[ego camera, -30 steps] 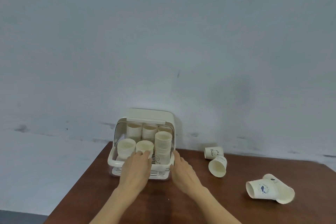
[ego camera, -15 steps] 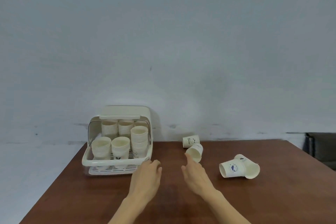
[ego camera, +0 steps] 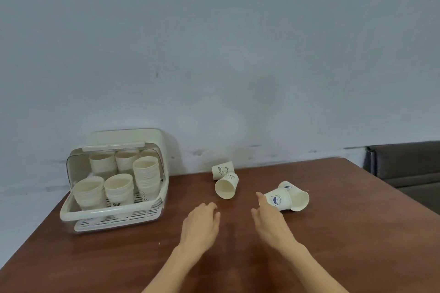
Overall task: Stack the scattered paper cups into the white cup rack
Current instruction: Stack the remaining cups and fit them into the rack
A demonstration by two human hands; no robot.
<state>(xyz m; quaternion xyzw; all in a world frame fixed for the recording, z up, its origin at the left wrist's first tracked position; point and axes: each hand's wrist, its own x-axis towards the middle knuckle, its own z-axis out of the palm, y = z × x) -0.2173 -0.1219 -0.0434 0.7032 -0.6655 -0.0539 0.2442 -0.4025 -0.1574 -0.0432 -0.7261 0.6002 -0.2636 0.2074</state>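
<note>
From the head camera: the white cup rack (ego camera: pixel 114 211) sits at the left end of the brown table (ego camera: pixel 357 233), hard against the wall, its clear lid (ego camera: pixel 114 150) tipped up and back. That looks like the reason the front is open, so cups can go in from the person's side. Inside, several stacks of cups (ego camera: pixel 145 173) stand upright, mouths up, the tall one at the right front.

Out on the table, four cups lie on their sides, in two pairs. The "Beer" cup (ego camera: pixel 222 170) lies near the wall, touching the cup with its mouth toward us (ego camera: pixel 227 187). To the right, the cup with the blue print (ego camera: pixel 278 200) overlaps the cup behind it (ego camera: pixel 297 197); whether one sits inside the other, I cannot tell.

Now the hands. The left hand (ego camera: pixel 201 223) hangs low over the table between rack and loose cups, fingers loosely bent, holding nothing. The right hand (ego camera: pixel 269 219) is spread with fingers extended, its fingertips (ego camera: pixel 260 197) just beside the blue-print cup, perhaps touching its base. My read: that pair is the next pickup, and the rack lies well to the left of both hands.
</note>
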